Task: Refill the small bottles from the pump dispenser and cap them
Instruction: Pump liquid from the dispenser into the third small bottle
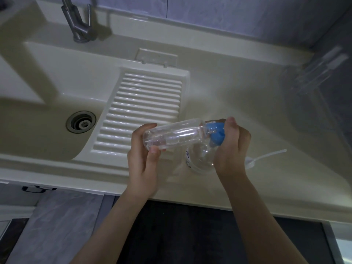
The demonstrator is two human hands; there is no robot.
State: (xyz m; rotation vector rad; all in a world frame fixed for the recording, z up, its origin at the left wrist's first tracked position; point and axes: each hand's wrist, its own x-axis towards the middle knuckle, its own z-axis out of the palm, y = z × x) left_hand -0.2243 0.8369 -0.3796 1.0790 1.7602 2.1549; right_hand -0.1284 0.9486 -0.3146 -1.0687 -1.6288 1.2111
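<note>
My left hand (143, 157) grips the base end of a clear plastic bottle (171, 135), which lies almost level above the counter. At the bottle's neck sits a blue funnel-like piece (216, 131), and my right hand (231, 147) curls round it. Beneath both, a second clear round bottle (200, 161) with a small printed label stands on the counter, partly hidden by my right hand. A white pump tube (264, 156) lies on the counter just right of my right hand.
A cream sink (57, 77) with a ribbed washboard (142, 107), a drain (81, 121) and a steel tap (76, 21) fills the left. Several clear small bottles (320, 73) stand blurred at the far right. The counter's front edge (171, 195) runs below my wrists.
</note>
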